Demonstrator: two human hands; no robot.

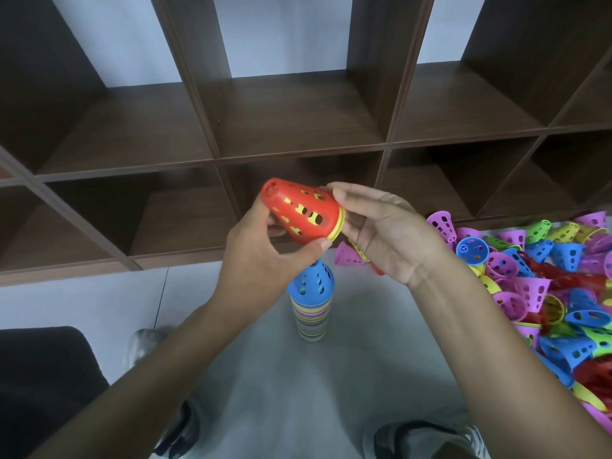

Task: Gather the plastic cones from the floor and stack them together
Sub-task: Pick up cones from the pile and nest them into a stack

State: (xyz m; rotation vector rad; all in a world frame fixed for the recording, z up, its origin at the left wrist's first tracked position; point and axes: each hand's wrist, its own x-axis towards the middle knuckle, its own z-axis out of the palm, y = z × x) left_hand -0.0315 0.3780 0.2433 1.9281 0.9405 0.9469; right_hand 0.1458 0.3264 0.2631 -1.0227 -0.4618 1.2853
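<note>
Both the left hand (261, 256) and right hand (381, 233) gripped the red cone (299, 212); best squared over the blue-topped stack (311, 303) before lowering.

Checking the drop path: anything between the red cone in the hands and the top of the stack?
Nothing visible. The red cone, with a yellow cone nested inside, is held by left hand and right hand above the stack, whose blue top cone shows uncovered below.

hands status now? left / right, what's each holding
Left hand: grip closed on the red cone, thumb at its rim.
Right hand: fingertips pinch the yellow cone nested inside the red one, at the rim.
</note>
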